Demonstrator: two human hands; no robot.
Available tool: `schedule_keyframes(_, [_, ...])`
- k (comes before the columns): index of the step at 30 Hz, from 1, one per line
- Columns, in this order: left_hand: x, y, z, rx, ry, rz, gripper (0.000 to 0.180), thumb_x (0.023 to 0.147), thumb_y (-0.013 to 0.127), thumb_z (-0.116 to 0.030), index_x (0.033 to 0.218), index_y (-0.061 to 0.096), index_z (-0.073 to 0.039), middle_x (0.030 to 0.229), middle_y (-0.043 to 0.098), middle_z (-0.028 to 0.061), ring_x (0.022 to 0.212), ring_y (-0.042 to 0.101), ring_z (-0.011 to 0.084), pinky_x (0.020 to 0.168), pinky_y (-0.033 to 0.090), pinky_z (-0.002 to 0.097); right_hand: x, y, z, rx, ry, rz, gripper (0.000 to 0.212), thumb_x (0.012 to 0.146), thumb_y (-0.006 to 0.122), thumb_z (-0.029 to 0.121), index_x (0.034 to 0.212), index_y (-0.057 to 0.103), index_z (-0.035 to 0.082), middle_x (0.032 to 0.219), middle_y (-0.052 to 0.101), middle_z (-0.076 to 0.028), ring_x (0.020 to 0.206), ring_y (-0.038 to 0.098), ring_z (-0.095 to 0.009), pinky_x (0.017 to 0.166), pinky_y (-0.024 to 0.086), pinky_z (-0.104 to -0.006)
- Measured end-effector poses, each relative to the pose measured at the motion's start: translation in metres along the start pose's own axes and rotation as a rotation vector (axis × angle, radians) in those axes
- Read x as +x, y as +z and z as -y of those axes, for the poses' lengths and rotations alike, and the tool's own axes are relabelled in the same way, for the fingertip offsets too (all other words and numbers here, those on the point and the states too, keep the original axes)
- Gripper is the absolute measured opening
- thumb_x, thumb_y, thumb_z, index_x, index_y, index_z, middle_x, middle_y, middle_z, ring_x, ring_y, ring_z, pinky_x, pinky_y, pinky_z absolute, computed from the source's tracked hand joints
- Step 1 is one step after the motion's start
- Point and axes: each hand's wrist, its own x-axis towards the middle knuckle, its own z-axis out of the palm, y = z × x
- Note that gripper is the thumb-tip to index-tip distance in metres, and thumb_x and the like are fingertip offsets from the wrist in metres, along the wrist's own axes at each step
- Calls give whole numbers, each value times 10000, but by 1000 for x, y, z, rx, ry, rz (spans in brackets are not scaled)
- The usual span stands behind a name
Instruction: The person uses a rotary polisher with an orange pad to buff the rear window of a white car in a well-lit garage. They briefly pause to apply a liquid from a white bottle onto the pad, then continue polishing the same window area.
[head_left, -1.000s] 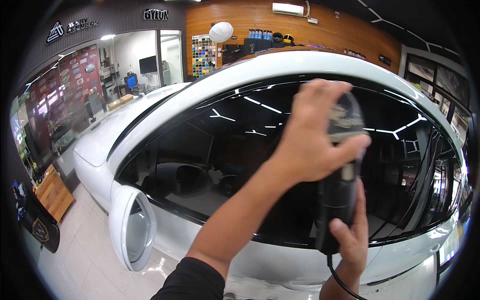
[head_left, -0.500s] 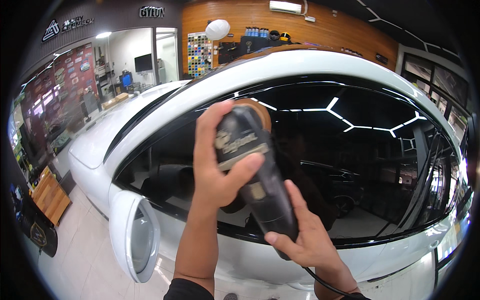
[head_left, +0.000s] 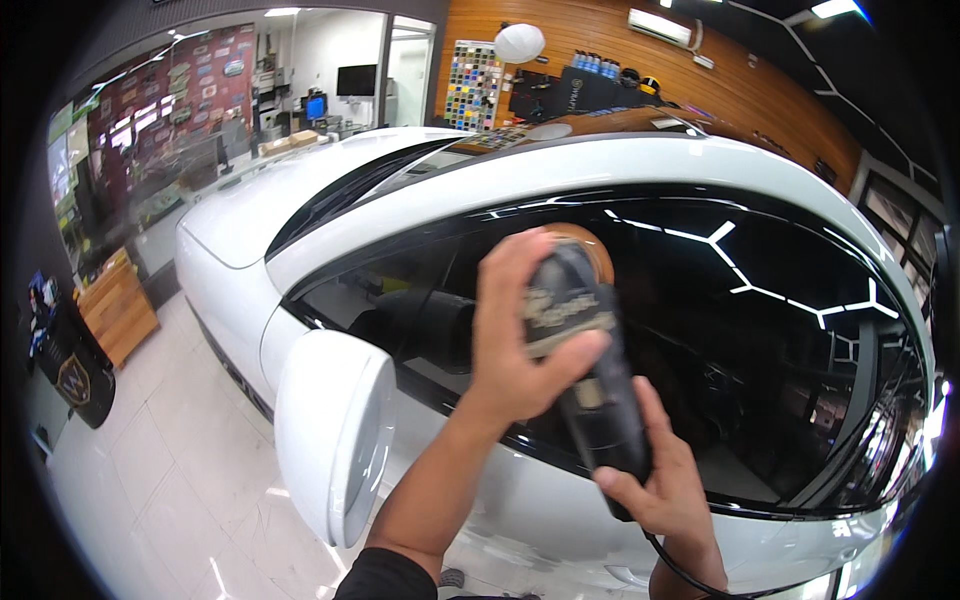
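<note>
Left grip: we are holding the head of a black polisher, our fingers lying up its left side and our thumb crossing its front.
Left forearm: it is slanting up and rightward from the lower edge, a black sleeve covering its near end.
Right grip: we are wrapping the polisher's lower end, fingers pointing up its right side, thumb pressing on the front.
Right forearm: it is rising short and steep from the lower edge, which is cutting most of it off.
Polisher: it is leaning at mid-frame, head tilting up-left, before the dark side window of a white car.
Orange-brown pad: the polisher's head is hiding most of it; we are unable to tell whether it is touching the glass.
Cord: it is running out at the lower edge.
Lettering: blur is smearing it.
Side mirror: it is standing out at lower left, its glass showing only partly.
</note>
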Motion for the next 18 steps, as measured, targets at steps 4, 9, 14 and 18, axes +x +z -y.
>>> schedule_keyframes(4, [20,7,0,33,108,38,789,768,800,-301,1425,468,-18,1385,456,226,1275,499,366,1083,408,436,4,2,17,72,86,-55,989,827,779,313,1585,234,-12,1343,597,-280,1215,630,-391,1042,465,-406])
schedule_keyframes(9, [-13,-25,11,-235,-146,-129,773,780,775,-274,1419,454,20,1373,451,207,1252,522,302,1067,438,417,20,16,18,-89,103,119,981,831,787,332,1586,250,7,1423,542,-274,1290,571,-408,1082,436,-419])
schedule_keyframes(14, [4,-1,8,-16,93,-16,805,756,810,-338,1426,478,-40,1421,426,237,1301,474,382,1087,401,462,3,11,13,136,88,-68,990,806,802,277,1580,258,-14,1354,589,-268,1251,609,-346,1070,439,-382])
schedule_keyframes(18, [-16,-17,21,-32,57,-129,823,764,803,-331,1436,450,-12,1441,409,244,1300,470,376,1092,394,457,16,11,11,-2,82,48,977,797,801,260,1566,278,-39,1353,595,-266,1241,619,-317,1066,435,-358])
